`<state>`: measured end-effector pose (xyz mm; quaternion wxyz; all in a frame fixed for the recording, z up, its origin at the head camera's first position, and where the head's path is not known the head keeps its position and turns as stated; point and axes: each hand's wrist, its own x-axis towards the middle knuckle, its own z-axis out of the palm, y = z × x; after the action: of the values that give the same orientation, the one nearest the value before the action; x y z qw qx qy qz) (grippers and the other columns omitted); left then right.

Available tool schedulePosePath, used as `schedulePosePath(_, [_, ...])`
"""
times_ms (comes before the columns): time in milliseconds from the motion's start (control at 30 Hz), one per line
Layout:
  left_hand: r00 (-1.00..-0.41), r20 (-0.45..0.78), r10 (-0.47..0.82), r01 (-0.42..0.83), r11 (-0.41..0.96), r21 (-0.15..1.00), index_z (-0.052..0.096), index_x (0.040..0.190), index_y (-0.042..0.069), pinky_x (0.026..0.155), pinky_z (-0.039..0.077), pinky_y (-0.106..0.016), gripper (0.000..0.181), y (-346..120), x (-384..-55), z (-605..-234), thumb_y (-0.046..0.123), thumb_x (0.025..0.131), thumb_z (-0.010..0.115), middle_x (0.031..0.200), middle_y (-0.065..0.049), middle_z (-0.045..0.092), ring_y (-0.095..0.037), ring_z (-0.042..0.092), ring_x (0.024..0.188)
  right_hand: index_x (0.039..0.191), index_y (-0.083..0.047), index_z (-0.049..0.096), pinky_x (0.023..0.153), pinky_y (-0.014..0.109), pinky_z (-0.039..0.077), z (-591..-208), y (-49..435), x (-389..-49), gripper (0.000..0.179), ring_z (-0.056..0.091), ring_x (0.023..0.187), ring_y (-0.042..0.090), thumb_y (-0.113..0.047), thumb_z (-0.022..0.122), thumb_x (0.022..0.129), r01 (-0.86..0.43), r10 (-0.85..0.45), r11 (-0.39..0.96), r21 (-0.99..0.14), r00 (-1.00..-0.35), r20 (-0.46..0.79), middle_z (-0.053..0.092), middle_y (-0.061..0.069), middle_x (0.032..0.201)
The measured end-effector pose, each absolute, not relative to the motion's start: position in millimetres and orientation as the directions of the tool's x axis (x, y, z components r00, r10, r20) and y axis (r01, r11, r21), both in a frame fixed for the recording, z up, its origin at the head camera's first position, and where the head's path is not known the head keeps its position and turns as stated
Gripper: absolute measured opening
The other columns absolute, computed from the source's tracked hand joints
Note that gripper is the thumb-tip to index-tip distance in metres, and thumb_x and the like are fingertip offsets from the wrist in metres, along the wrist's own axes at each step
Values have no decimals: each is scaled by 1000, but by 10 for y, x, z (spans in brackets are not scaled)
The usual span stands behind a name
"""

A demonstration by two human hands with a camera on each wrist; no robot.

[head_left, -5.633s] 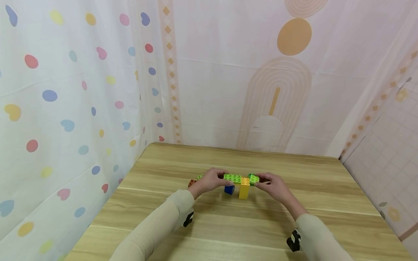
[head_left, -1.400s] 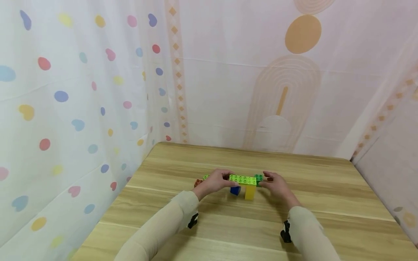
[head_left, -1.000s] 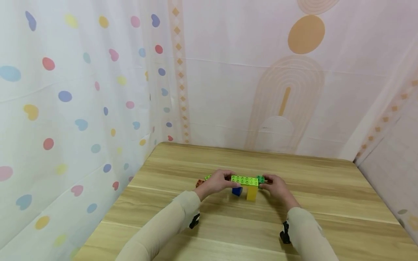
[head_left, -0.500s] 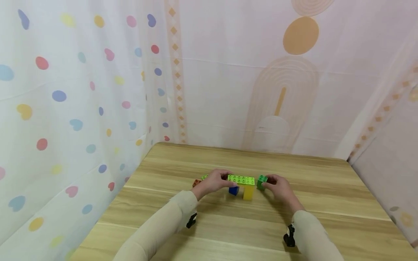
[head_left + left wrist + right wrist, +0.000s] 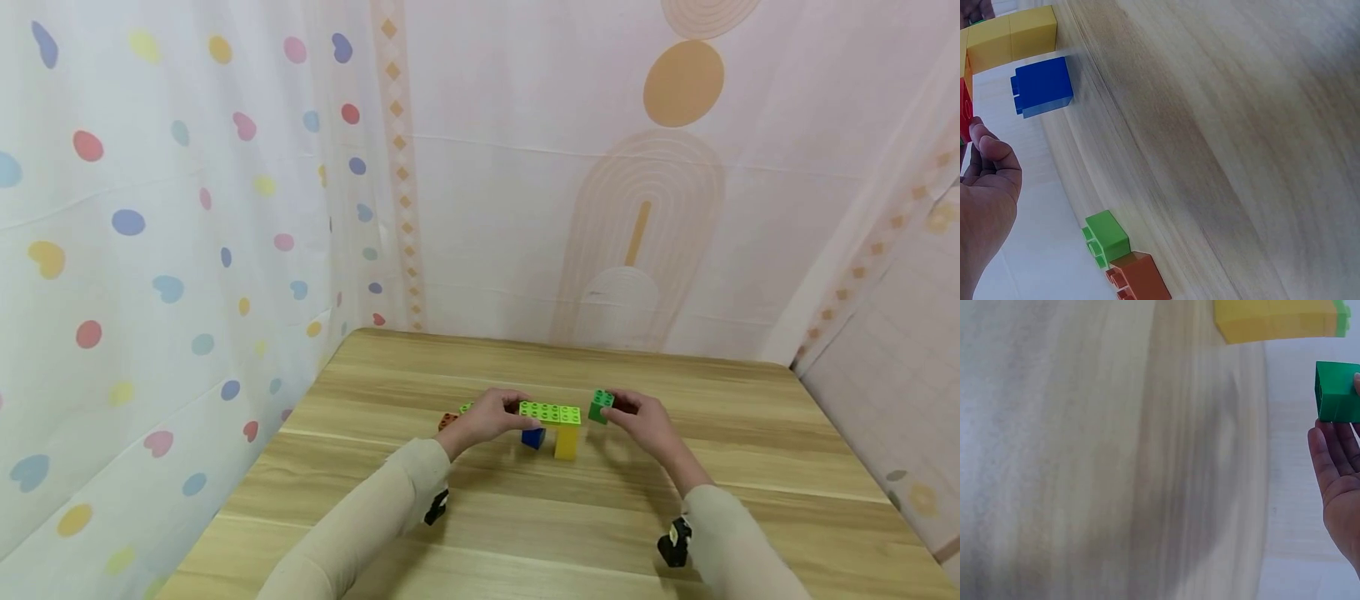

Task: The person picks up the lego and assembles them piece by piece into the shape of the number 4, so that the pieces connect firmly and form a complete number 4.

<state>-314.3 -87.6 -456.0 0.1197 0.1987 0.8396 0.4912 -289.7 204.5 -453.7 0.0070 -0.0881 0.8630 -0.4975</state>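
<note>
My left hand point(image 5: 487, 419) holds the left end of a toy-brick structure. Light green studded bricks point(image 5: 542, 412) form its top, with a yellow column point(image 5: 566, 444) standing under the right end. In the left wrist view, those fingers pinch a red brick point(image 5: 965, 111) at the structure's end. Just right of the column, my right hand point(image 5: 643, 423) pinches a dark green brick point(image 5: 600, 407) above the table, apart from the structure. Below the span, a blue brick point(image 5: 533, 437) rests on the table.
A second light green brick point(image 5: 1108, 237) and a reddish-brown brick point(image 5: 1141, 276) lie on the wooden table point(image 5: 510, 533), partly behind my left hand in the head view. Patterned curtains point(image 5: 495, 208) hang behind and beside the table.
A light green brick that my right hand held 5.6 seconds ago now sits atop the yellow column. My right hand has since gripped the dark green brick and lifted it off the table.
</note>
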Motion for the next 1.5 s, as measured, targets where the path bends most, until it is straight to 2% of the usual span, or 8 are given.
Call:
schedulePosePath(233, [-891, -7, 454, 218, 441, 871, 71, 119, 15, 66, 43, -28, 38, -876, -3145, -4562, 32, 86, 79, 94, 0, 66, -14, 52, 78, 138, 2, 55, 90, 39, 51, -4426, 2042, -2881, 48, 59, 110, 28, -22, 66, 98, -168, -178, 439, -883, -979, 98, 62, 19, 125])
schedulePosePath(433, [-891, -9, 454, 218, 445, 868, 71, 118, 15, 66, 43, -28, 38, -877, -3154, -4560, 34, 86, 79, 93, 0, 65, -14, 52, 78, 138, 1, 55, 91, 48, 50, -4331, 2012, -2867, 49, 60, 108, 27, -24, 65, 98, -215, -205, 434, -875, -969, 136, 63, 18, 123])
schedulePosePath(667, [-893, -8, 450, 204, 422, 883, 71, 117, 13, 67, 43, -29, 36, -878, -3130, -4532, 31, 86, 79, 93, -1, 65, -14, 51, 78, 138, 0, 56, 89, 42, 51, -4285, 1930, -2863, 46, 60, 105, 25, -20, 67, 97, -245, -256, 412, -878, -955, 146, 63, 17, 121])
schedulePosePath(800, [-894, -4, 447, 209, 427, 880, 71, 116, 13, 66, 42, -29, 36, -880, -3140, -4534, 31, 86, 79, 92, -1, 65, -14, 51, 78, 137, 0, 57, 90, 47, 51, -4273, 1875, -2850, 46, 61, 104, 26, -19, 67, 96, -257, -286, 395, -882, -947, 148, 63, 16, 121])
schedulePosePath(1100, [-894, -6, 449, 212, 434, 876, 72, 115, 14, 68, 45, -28, 35, -875, -3148, -4539, 32, 86, 79, 93, 0, 66, -14, 53, 79, 136, 1, 58, 87, 41, 53, -4288, 1803, -2848, 44, 61, 104, 25, -16, 68, 96, -293, -330, 378, -878, -929, 168, 63, 17, 121])
schedulePosePath(1267, [-892, -7, 453, 212, 430, 877, 72, 115, 14, 68, 45, -29, 36, -874, -3159, -4562, 32, 85, 80, 92, -1, 65, -15, 53, 79, 136, 1, 58, 89, 48, 52, -4289, 1785, -2848, 44, 62, 104, 26, -16, 68, 96, -278, -349, 360, -891, -925, 148, 63, 17, 123])
schedulePosePath(1500, [-892, -12, 452, 206, 430, 879, 72, 114, 15, 69, 46, -29, 34, -871, -3163, -4566, 33, 86, 79, 93, -1, 65, -15, 54, 80, 135, -1, 59, 86, 37, 54, -4281, 1755, -2854, 44, 61, 108, 27, -18, 68, 96, -267, -363, 387, -883, -924, 120, 63, 15, 123])
